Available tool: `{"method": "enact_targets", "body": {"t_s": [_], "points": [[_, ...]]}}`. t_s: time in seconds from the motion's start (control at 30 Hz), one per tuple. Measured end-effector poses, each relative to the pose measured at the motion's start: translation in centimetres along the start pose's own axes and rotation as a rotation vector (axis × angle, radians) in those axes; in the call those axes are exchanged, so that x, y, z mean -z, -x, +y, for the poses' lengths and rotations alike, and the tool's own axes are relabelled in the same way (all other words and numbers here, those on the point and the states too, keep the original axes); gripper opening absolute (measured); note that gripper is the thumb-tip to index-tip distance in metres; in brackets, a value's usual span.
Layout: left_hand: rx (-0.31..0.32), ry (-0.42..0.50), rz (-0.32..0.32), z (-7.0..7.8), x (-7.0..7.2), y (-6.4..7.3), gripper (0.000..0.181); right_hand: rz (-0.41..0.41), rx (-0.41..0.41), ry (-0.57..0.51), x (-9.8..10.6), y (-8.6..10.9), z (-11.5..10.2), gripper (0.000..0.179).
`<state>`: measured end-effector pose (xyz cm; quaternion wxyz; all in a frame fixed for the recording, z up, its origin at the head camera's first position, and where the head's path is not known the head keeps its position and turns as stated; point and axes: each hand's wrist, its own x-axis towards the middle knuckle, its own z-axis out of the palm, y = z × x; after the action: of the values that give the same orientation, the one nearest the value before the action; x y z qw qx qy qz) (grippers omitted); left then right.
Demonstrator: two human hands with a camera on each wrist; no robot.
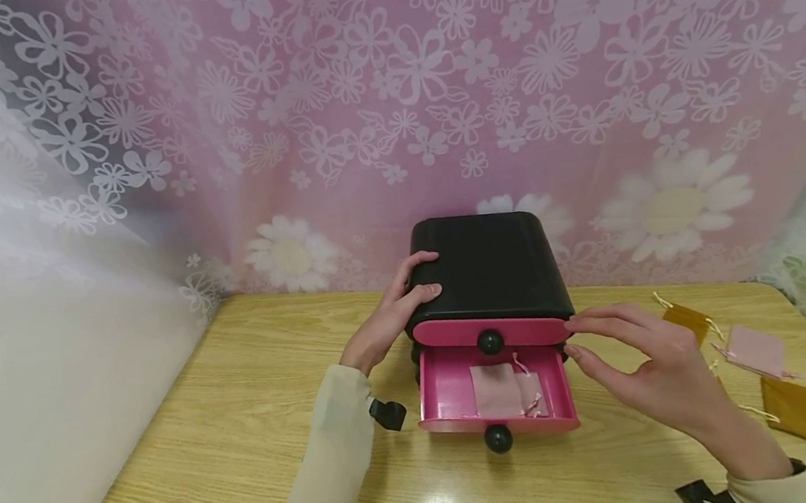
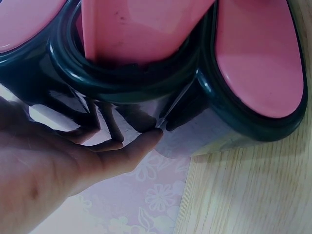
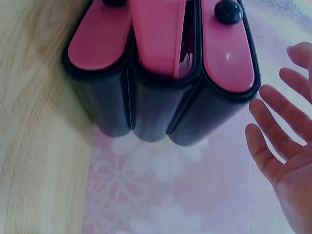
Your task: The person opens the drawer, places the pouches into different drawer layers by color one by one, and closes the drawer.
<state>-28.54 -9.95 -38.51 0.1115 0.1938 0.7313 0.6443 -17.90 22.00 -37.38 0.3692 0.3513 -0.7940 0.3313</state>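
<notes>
A black drawer box (image 1: 485,263) with pink drawer fronts stands on the table, its three tiers showing in both wrist views. The middle drawer (image 1: 441,391) is pulled out, and light pink drawstring pouches (image 1: 496,390) lie inside it. Above it, the top drawer (image 1: 448,333) with a round black knob (image 1: 489,341) is closed. My left hand (image 1: 391,318) rests against the box's left side, with fingertips on its top edge. At the front right corner, my right hand (image 1: 661,364) has its fingers extended, fingertips right by the box's edge and nothing held.
Right of the box lie a brown drawstring pouch (image 1: 796,409), a pink pouch (image 1: 755,350) and another brown pouch (image 1: 686,321) partly behind my right hand. A flowered curtain (image 1: 389,122) hangs behind the wooden table (image 1: 245,432).
</notes>
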Motion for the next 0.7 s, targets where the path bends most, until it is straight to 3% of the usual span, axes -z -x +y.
{"method": "enact_targets", "body": {"t_s": [0.17, 0.4, 0.6, 0.7], "points": [[-0.004, -0.002, 0.004, 0.0, 0.0, 0.0, 0.047, 0.014, -0.028, 0.006, 0.9, 0.3, 0.7, 0.050], [-0.009, -0.011, 0.013, 0.0, 0.0, -0.1, 0.046, 0.008, -0.078, 0.028, 2.3, 1.0, 1.5, 0.034], [-0.010, -0.018, 0.010, -0.1, 0.0, -0.1, 0.047, -0.037, -0.157, 0.105, 3.8, 2.0, 2.1, 0.044], [-0.010, -0.019, 0.012, -0.2, 0.0, -0.1, 0.047, -0.022, -0.160, 0.115, 4.3, 2.4, 2.5, 0.044]]}}
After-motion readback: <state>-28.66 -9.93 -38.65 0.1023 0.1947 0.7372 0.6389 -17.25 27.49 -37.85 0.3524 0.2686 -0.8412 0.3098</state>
